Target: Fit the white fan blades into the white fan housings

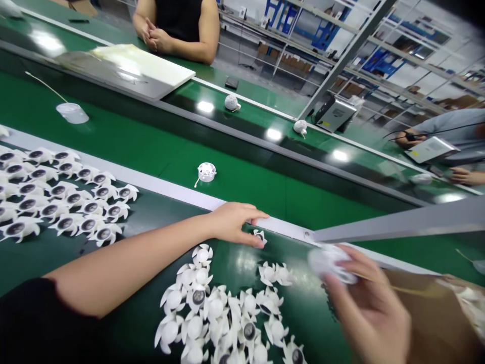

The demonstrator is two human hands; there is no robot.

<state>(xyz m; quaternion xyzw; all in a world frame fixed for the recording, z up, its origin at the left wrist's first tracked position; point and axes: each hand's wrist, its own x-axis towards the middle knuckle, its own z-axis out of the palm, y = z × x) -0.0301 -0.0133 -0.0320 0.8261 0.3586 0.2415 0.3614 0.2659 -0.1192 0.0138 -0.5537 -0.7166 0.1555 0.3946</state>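
My right hand (373, 303), smeared by motion, grips a white round fan housing (331, 263) between thumb and fingers; a yellowish wire trails from it past the hand. At the near edge of the belt, my left hand (238, 225) reaches with thumb and fingers apart. Just by its thumb tip is a small white fan blade wheel (260, 235); whether the thumb touches it I cannot tell. Below the left forearm lies a loose heap of white fan blade wheels (215, 308), with a separate pair (275, 273) to its right.
Rows of blade wheels (60, 192) lie at the left. On the green belt (151, 151) sit a fan housing (206, 172) and a white round part (71, 112) with a wire. A cardboard box (432, 318) stands right, below a grey beam (397, 222). Two people are across the line.
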